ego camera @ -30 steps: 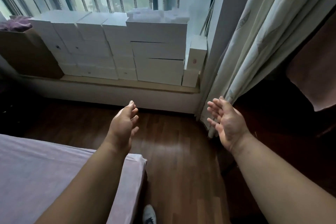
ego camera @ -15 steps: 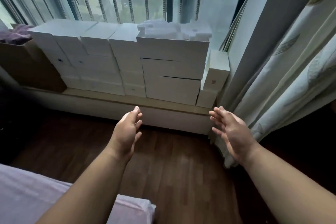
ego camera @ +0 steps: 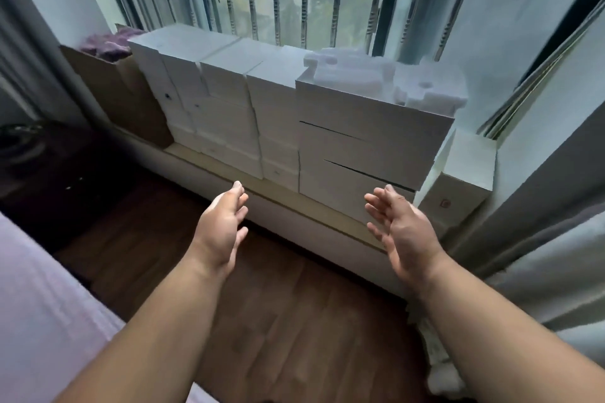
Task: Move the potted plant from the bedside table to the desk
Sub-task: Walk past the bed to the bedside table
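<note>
Both hands, left hand [ego camera: 222, 229] and right hand [ego camera: 401, 232], spread empty; no plant visible, so carrying probably not begun.

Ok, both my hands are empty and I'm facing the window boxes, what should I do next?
Probably turn left: no potted plant is in view, both the left hand and right hand are open, and only dark furniture shows there.
</note>
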A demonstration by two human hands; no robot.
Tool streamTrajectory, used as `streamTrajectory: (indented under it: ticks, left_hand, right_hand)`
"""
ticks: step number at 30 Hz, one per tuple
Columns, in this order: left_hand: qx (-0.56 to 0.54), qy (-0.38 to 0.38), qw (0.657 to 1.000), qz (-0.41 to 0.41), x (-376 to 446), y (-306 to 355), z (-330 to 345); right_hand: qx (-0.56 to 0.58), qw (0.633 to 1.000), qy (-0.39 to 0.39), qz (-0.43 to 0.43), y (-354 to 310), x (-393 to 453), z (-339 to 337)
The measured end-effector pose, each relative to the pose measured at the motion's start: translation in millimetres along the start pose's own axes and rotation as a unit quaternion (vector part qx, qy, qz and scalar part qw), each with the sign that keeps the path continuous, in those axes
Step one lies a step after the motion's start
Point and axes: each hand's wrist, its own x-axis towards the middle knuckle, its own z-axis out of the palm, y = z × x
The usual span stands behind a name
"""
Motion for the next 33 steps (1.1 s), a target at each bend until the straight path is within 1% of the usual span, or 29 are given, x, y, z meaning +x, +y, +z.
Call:
streamTrajectory:
  ticks: [4,8,11,14,18,21,26,30,33]
  left_hand:
    - [-0.008,0.054,0.998,0.016,13,10,-17]
    - [0.000,0.119,0.993,0.012,24,18,-46]
    - [-0.013,0.176,0.984,0.007,36,24,-77]
    - [-0.033,0.215,0.976,0.002,51,33,-109]
    - [-0.058,0.262,0.963,0.003,88,47,-165]
    - [-0.063,0.280,0.958,0.000,126,64,-209]
    - [-0.050,0.309,0.950,-0.011,196,116,-285]
    - [-0.032,0.327,0.944,-0.002,245,161,-343]
    - [-0.031,0.339,0.940,-0.002,271,184,-380]
  right_hand:
    - [-0.013,0.998,-0.053,0.014,-7,39,37]
    - [-0.037,0.993,-0.094,0.055,-2,71,86]
    - [-0.054,0.987,-0.126,0.088,6,93,133]
    - [-0.072,0.980,-0.155,0.099,11,113,182]
    - [-0.102,0.970,-0.197,0.103,22,148,266]
    - [-0.119,0.964,-0.214,0.105,31,180,332]
    - [-0.127,0.960,-0.218,0.119,40,231,446]
    - [-0.110,0.960,-0.225,0.128,45,261,538]
    - [-0.099,0.957,-0.236,0.140,52,275,593]
